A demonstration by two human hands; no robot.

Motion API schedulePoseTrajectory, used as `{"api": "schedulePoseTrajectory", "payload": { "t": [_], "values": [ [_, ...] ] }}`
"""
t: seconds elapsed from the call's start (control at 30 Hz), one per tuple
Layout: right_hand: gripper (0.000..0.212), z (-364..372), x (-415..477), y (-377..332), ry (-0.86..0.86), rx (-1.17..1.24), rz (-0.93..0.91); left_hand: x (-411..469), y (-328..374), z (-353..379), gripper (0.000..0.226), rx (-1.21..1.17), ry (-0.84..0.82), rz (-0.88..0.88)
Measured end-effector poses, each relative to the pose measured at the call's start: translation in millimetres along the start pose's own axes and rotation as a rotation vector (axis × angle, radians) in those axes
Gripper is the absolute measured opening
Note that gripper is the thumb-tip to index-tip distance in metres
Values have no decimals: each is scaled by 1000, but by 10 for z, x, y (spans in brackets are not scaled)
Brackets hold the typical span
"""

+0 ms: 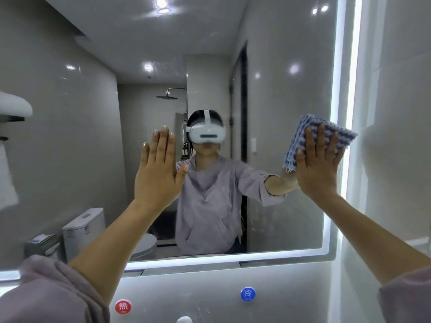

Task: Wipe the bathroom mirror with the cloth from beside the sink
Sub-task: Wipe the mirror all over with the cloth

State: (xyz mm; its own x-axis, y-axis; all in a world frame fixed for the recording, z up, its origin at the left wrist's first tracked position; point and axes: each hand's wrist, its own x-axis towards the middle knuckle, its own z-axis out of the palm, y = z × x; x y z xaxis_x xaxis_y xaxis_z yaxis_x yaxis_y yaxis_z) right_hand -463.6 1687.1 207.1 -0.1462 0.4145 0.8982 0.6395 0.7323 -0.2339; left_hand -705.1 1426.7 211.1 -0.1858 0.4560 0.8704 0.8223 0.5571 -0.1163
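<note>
Red tap marker [123,307] 6 o'clock, blue marker [248,294] beside | left hand [158,169] 9 o'clock, fingers straight, together, holding nothing | right hand [319,169] 3 o'clock, straight fingers pressing blue-white cloth [300,131] onto mirror [70,136], right edge.

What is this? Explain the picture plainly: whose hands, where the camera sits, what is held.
No machine here: a person wears one camera on the head, so you see their own arms from behind. The figure in the large light-edged wall mirror is their reflection. The right hand presses a blue-and-white woven cloth flat against the glass near its right edge, fingers straight. The left hand is up, flat and open, holding nothing. Below the mirror sit a round red label and a round blue label.
</note>
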Motion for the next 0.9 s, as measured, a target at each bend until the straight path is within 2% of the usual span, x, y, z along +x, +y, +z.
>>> {"api": "schedulePoseTrajectory", "payload": {
  "t": [0.13, 0.4, 0.5, 0.67, 0.9],
  "values": [
    [61, 93, -37, -165, 24, 30, 71, -3, 10, 2, 76, -16, 6, -4],
    [65, 115, -116, -464, 29, 32, 65, -7, 51, -25, 79, -28, 1, -12],
    [67, 189, -229, -721, -20, -19, -7, -6, 48, -35, 79, -8, -16, -17],
    [63, 313, -475, -1197, -72, 60, -132, 0, 35, -41, 78, 7, -39, -25],
    [64, 454, -749, -1610, -83, 30, -311, -2, 19, -24, 78, 20, -43, -19]
  ]
}}
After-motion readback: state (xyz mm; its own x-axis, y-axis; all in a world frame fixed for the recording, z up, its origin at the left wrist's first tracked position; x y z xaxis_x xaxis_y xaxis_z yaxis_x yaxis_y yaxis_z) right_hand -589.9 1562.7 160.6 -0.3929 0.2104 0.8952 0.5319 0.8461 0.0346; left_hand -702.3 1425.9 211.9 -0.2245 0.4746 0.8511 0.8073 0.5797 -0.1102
